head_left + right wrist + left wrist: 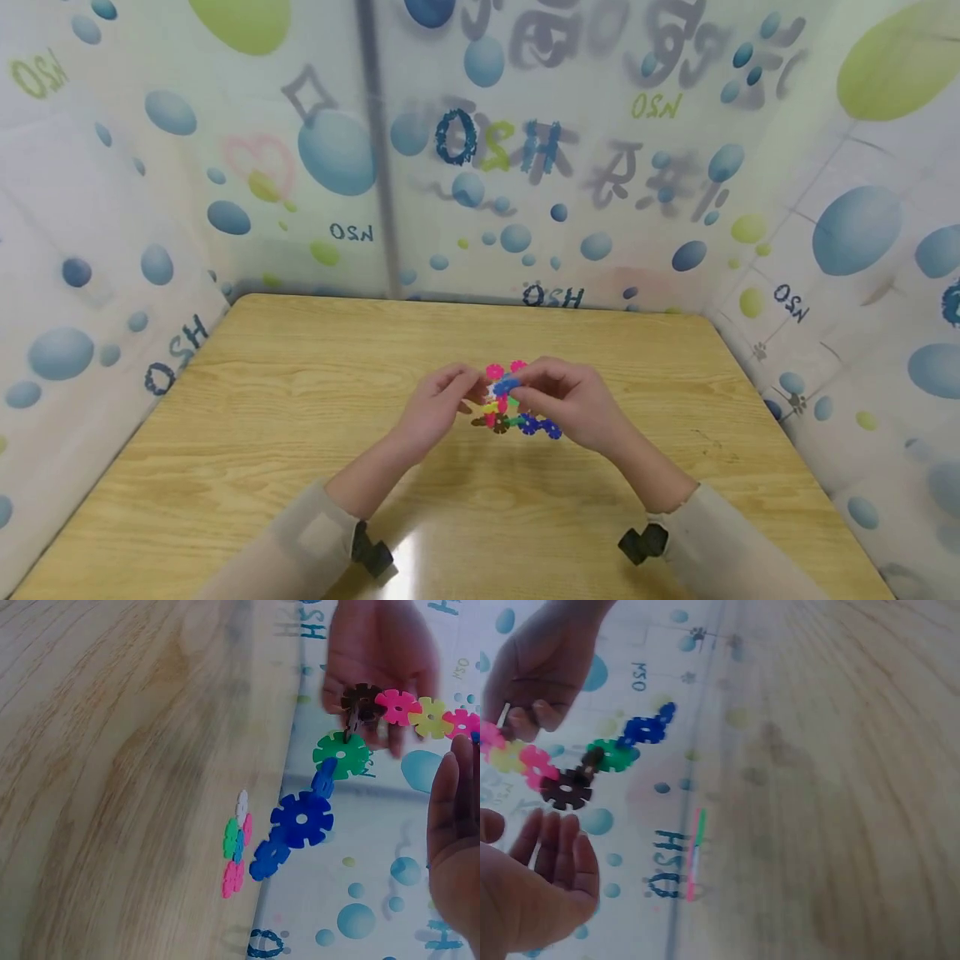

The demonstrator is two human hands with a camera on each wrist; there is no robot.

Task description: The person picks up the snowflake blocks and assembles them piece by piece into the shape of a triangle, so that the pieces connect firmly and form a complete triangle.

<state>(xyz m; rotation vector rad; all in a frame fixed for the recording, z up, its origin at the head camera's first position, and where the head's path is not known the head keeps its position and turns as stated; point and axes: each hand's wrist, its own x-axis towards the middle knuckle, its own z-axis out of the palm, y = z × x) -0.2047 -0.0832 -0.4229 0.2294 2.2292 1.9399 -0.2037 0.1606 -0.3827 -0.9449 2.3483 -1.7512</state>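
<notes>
Plastic interlocking snowflake discs form a zigzag chain between the hands: pink, yellow, brown, green and dark blue. The chain [528, 424] hangs above the table, its dark blue end [301, 819] free. My right hand [573, 402] pinches a blue disc [506, 387] between thumb and fingertips. Facing it, my left hand [442, 407] holds the upper end of the chain at the fingertips, close to that blue disc. In the left wrist view a brown disc [566, 790] hangs just over the left hand's lower fingers, while the pinching fingertips are out of frame.
Beyond the hands, a second joined group of discs [238, 844], pink, green, white and blue, lies on the wooden table [300, 375]. Fabric walls [480, 208] with balloon-like prints enclose the table's back and sides. Dark wrist devices [643, 543] sit at both sleeves.
</notes>
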